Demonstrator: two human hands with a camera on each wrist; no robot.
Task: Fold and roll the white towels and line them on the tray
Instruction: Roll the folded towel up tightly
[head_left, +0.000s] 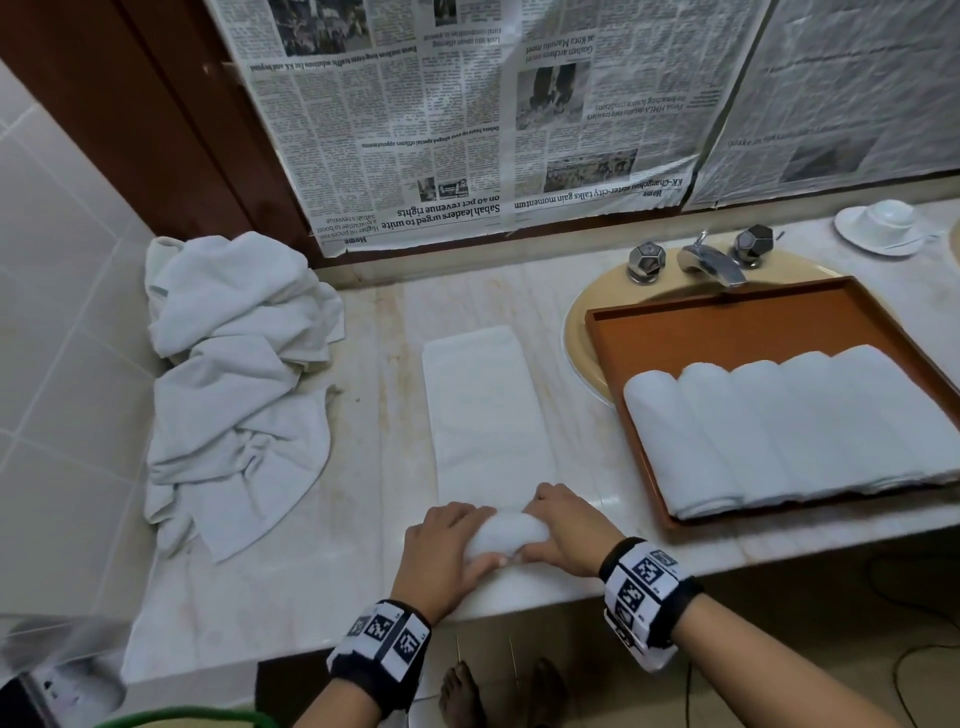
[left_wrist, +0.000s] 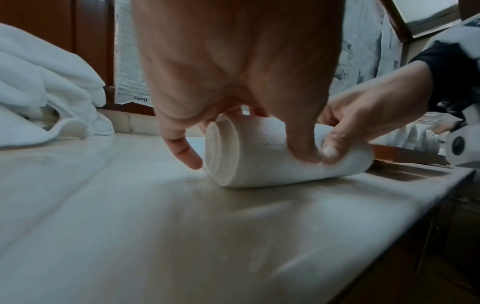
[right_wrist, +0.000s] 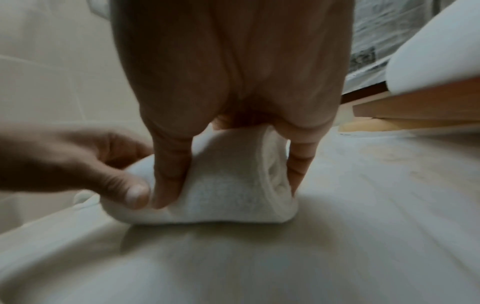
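Note:
A folded white towel (head_left: 483, 405) lies as a long strip on the marble counter, its near end rolled into a tight roll (head_left: 506, 532) (left_wrist: 272, 156) (right_wrist: 228, 195). My left hand (head_left: 447, 545) (left_wrist: 233, 92) grips the roll's left part, thumb in front and fingers curled over the top. My right hand (head_left: 566, 530) (right_wrist: 228, 82) grips its right part the same way, and the two thumbs meet at the front. Several rolled white towels (head_left: 789, 431) lie side by side in the brown tray (head_left: 727, 322) to the right.
A heap of loose white towels (head_left: 234, 374) fills the counter's left end against the tiled wall. The tray sits over a beige sink (head_left: 576, 332) with a chrome tap (head_left: 711, 262). A white cup and saucer (head_left: 883, 226) stand far right. Newspaper (head_left: 467, 114) covers the wall behind.

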